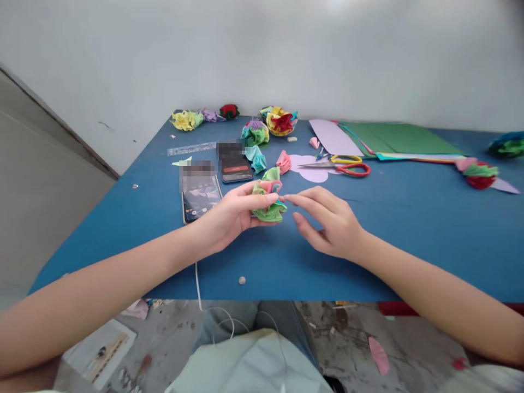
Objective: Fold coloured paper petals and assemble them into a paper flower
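My left hand point(235, 214) is closed around a crumpled paper flower point(270, 196) of green, pink and yellow layers, held just above the blue table point(409, 218). My right hand point(327, 221) hovers beside it with fingers stretched out, the fingertips touching the flower's right edge and nothing held in it. Two phones point(213, 180) lie flat just left of and behind the flower.
Red-and-yellow-handled scissors point(344, 165) lie on a lilac paper cutout behind my right hand. Several finished paper flowers point(280, 121) sit along the far edge, another point(481, 174) at the right. Coloured paper sheets point(393, 139) are stacked back right. A clear ruler point(191, 148) lies back left.
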